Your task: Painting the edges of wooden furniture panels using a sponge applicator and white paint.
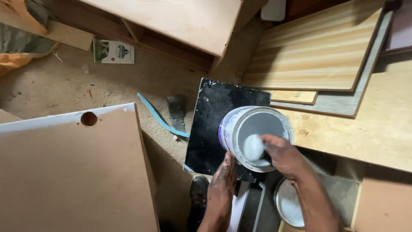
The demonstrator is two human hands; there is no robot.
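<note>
Dusty workshop floor (64, 90), boards all around. Paint can (255, 137) tilted over black panel (214, 124). Left hand (223, 182) cups can's lower side, grip closed round its wall. Right hand (283, 154) reaches inside can, fingers clamped on pale wad (254, 147) against grey paint. Round lid (288, 203) lies just below right wrist. Brown board with hole (77, 167) at left, well apart.

The tub (255, 138) sits on a panel (214, 124), lid (288, 203) behind-right.
</note>
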